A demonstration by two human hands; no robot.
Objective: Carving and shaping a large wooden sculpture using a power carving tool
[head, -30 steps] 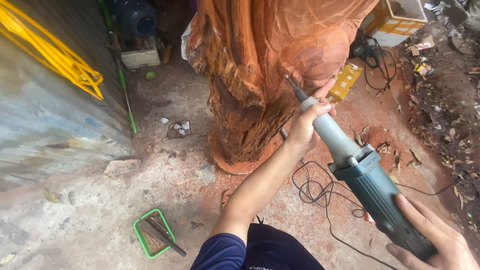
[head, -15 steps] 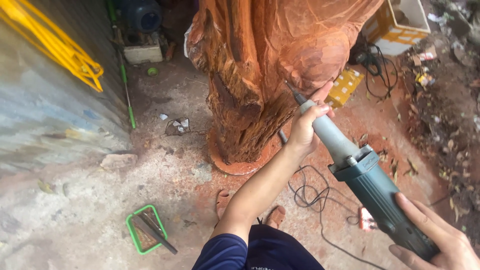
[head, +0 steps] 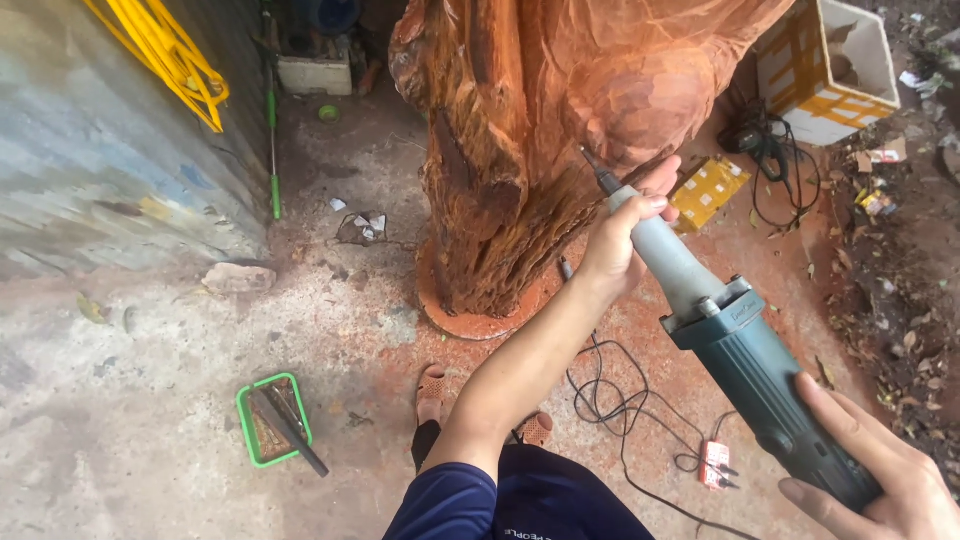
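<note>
The carved wood sculpture is reddish orange with darker brown grooves. The die grinder has a pale grey neck and teal-blue body. A green tray lies on grey concrete floor dusted rusty red. Yellow tubing hangs by a weathered grey wall. The sleeve is navy.

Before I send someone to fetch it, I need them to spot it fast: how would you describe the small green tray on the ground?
Start at the big reddish carved tree trunk standing on the concrete floor. Look away from its base, toward the grey wall, onto the bare grey concrete. There lies the small rectangular tray with a bright green rim and a dark tool handle sticking out: the only green-edged box there.
</note>
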